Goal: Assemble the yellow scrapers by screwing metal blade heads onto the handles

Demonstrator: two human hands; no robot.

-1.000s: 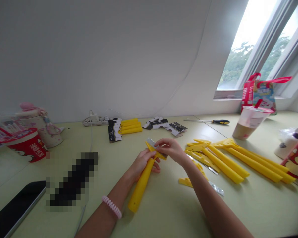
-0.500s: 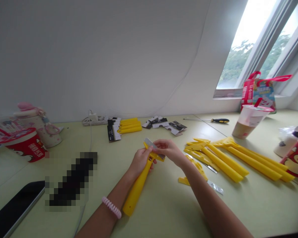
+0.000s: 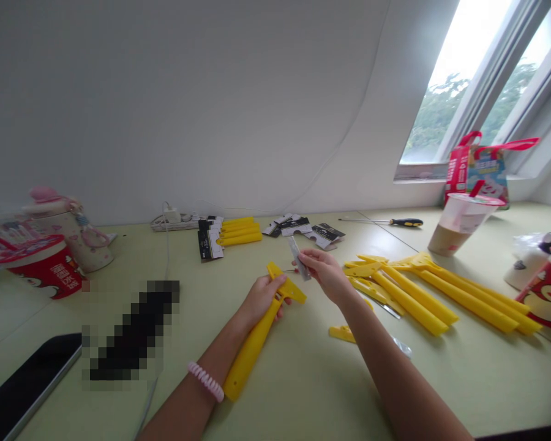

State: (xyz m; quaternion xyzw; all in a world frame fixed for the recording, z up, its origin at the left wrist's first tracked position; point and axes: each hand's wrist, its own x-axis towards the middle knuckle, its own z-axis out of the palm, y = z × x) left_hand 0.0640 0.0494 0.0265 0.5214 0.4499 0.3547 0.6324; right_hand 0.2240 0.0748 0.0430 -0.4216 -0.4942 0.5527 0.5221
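My left hand [image 3: 262, 300] is closed around the neck of a yellow scraper [image 3: 252, 349], its T-shaped head pointing away from me and its long handle slanting toward me. Pinched in my right hand [image 3: 322, 272] is a thin metal blade [image 3: 298, 257], held just above and apart from the scraper's head. A slim object shows between the hands, too small to name. To the right lie several more yellow scrapers [image 3: 413, 297]. Near my right forearm are a loose yellow head piece [image 3: 342, 333] and a clear plastic wrapper [image 3: 403, 347], partly hidden by the arm.
At the back lie carded yellow handles [image 3: 241, 233], black-and-white cards [image 3: 296, 226] and a screwdriver [image 3: 406, 223]. A drink cup [image 3: 454, 229] stands right; a red tub [image 3: 50, 269] and a bottle [image 3: 85, 239] stand left. A phone [image 3: 32, 383] lies front left beside a white cable [image 3: 151, 398].
My right hand has lifted the blade off the scraper's head and moved slightly away to the right. The left hand keeps its hold on the scraper, nearly still.
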